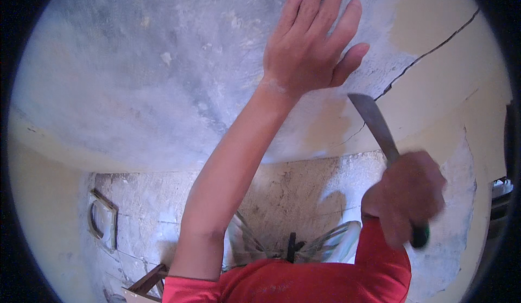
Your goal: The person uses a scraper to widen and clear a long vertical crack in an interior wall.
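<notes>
My left hand (315, 40) lies against the wall (163, 59) with its fingers spread and nothing in them. The wall is patchy grey where its surface is bare, with yellow paint around. Lower and to the right, my right hand (410, 192) is closed around the handle of a knife (375, 123). The knife's blade is broad with a slightly curved end, pointing up and left toward the wall. Below the fist a dark green handle end shows. The right hand is a little blurred. Whether the blade tip touches the wall, I cannot tell.
A long dark crack (429, 53) runs diagonally through the yellow paint on the right. On the worn floor (282, 194) at the left lies a frame-like piece (111, 224) with a curved side. Near it stands a brown wooden piece of furniture (149, 281). Dark objects line the right edge.
</notes>
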`<state>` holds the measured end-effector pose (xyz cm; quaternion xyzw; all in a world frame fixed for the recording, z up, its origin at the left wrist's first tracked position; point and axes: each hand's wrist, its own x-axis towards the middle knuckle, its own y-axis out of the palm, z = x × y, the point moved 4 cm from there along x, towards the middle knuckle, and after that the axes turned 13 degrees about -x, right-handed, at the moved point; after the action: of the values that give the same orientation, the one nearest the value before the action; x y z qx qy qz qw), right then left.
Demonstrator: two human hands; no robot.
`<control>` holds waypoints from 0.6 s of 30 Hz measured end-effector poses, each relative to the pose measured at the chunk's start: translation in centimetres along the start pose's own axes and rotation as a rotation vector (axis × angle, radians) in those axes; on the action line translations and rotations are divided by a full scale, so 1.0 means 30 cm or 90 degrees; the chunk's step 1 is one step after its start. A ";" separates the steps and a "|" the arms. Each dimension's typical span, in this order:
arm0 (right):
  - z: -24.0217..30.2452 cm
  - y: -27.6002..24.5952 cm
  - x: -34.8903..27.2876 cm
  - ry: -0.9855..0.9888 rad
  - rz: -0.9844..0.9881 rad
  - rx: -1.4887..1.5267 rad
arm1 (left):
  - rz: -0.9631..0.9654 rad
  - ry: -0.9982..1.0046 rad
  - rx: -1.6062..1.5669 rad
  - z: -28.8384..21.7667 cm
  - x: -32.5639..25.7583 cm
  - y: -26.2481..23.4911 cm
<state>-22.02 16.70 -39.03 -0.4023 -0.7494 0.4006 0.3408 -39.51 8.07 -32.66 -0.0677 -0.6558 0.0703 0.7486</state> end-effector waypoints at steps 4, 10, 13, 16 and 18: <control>0.028 -0.035 -0.002 -0.560 -0.519 0.893 | 0.062 -0.010 0.025 0.014 0.075 -0.006; 0.075 -0.042 -0.002 -0.531 -0.540 0.807 | -0.031 0.035 -0.033 0.045 0.037 0.012; 0.005 -0.027 -0.064 -0.482 -0.530 0.814 | 0.034 -0.020 -0.070 0.020 0.029 0.003; 0.053 -0.017 -0.007 -0.539 -0.567 0.800 | 0.065 -0.001 0.005 -0.014 0.035 -0.004; 0.071 -0.052 0.015 -0.668 -0.615 0.862 | 0.070 0.000 -0.005 -0.006 0.063 0.001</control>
<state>-24.51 15.83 -38.56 0.4565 -0.5017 0.6907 0.2506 -39.08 8.46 -30.86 -0.1065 -0.6517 0.1086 0.7431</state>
